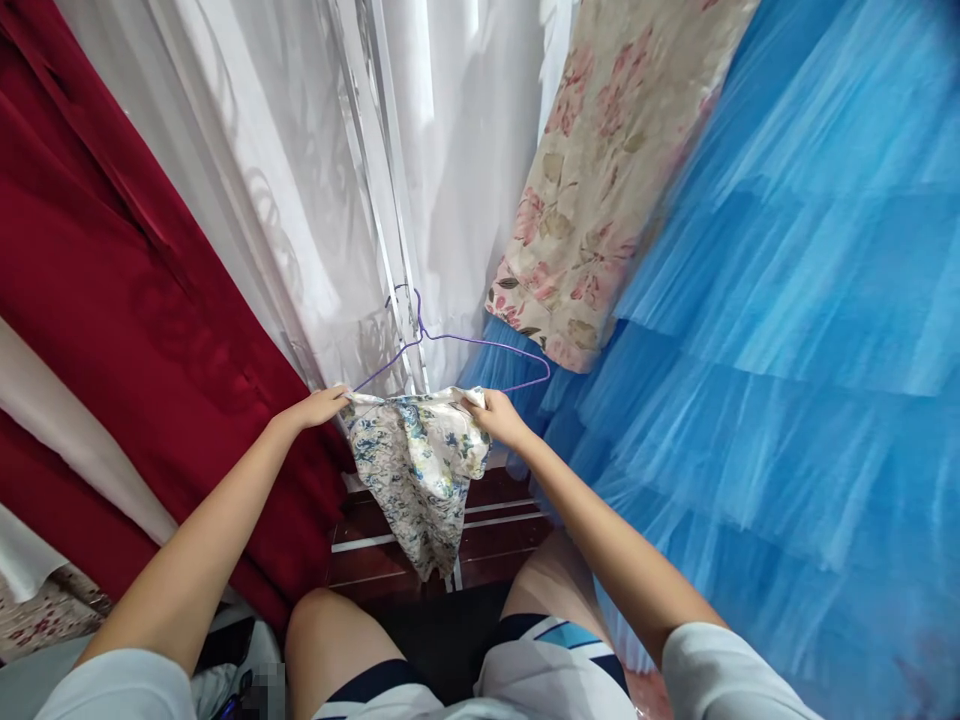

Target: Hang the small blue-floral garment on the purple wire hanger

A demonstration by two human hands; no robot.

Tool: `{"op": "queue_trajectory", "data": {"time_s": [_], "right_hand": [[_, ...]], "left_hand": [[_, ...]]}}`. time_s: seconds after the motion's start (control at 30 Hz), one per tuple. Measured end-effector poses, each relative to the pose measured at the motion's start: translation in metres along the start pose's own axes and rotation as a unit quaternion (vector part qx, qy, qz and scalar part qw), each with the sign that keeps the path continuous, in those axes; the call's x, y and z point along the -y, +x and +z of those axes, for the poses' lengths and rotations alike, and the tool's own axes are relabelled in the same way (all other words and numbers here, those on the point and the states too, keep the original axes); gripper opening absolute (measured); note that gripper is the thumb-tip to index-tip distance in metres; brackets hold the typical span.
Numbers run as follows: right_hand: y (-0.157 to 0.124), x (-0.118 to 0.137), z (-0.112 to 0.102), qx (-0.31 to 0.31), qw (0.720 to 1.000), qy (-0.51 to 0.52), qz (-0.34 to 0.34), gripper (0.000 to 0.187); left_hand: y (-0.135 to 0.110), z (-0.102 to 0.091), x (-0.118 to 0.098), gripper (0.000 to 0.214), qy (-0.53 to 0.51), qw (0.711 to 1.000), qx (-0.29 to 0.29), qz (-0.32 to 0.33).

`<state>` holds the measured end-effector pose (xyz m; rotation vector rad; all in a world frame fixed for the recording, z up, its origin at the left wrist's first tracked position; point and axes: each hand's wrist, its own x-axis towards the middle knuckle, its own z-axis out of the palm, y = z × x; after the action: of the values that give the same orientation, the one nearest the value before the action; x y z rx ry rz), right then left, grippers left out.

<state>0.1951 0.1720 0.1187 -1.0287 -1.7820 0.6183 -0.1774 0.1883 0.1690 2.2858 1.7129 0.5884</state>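
A floral garment (424, 450), white with blue and yellow print, hangs down between my hands with its top edge stretched level. My left hand (321, 407) pinches its upper left corner, close to the left end of a purple wire hanger (480, 342). At the upper right, my right hand (499, 415) grips the cloth with fingers closed. The hanger's hook points up against a pale vertical bar, and its right arm sticks out beyond the cloth. Part of the hanger's lower side is hidden behind the garment.
Deep red cloth (172, 300) hangs at the left. White drapes (285, 150) and a metal pole (375, 140) stand ahead. To the right hang a pink-flowered cloth (592, 210) and a tiered blue tulle dress (787, 400). Dark red striped flooring (367, 570) shows below.
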Motion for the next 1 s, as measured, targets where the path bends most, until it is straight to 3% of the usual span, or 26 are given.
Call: {"op": "queue_trajectory", "data": {"time_s": [0.13,0.4,0.53,0.63,0.73,0.83,0.93,1.0], "right_hand": [[-0.005,0.000,0.003,-0.003,1.000,0.000,0.009,0.026],[-0.028,0.016,0.012,-0.027,1.000,-0.010,0.008,0.015],[-0.036,0.020,-0.013,-0.159,0.984,-0.076,0.003,0.058],[-0.022,0.017,-0.041,-0.220,0.965,-0.140,0.000,0.072],[0.004,0.014,-0.061,-0.178,0.967,-0.184,-0.011,0.066],[0.027,0.015,-0.072,-0.120,0.976,-0.183,-0.012,0.044],[0.035,0.018,-0.081,-0.085,0.982,-0.167,0.002,0.021],[0.033,0.020,-0.091,-0.064,0.986,-0.155,0.008,0.024]], "left_hand": [[-0.011,0.004,-0.005,0.026,0.002,0.999,-0.026,0.020],[-0.019,0.005,-0.051,0.031,-0.012,0.990,-0.103,0.098],[-0.032,0.011,-0.059,0.034,-0.027,0.987,-0.115,0.112],[-0.040,0.011,-0.064,0.035,-0.034,0.986,-0.112,0.116],[-0.045,0.008,-0.069,0.032,-0.037,0.986,-0.106,0.120],[-0.048,0.006,-0.070,0.031,-0.036,0.984,-0.129,0.118],[-0.048,0.005,-0.063,0.028,-0.048,0.972,-0.206,0.102],[-0.047,0.006,-0.053,0.030,-0.121,0.951,-0.279,0.060]]}}
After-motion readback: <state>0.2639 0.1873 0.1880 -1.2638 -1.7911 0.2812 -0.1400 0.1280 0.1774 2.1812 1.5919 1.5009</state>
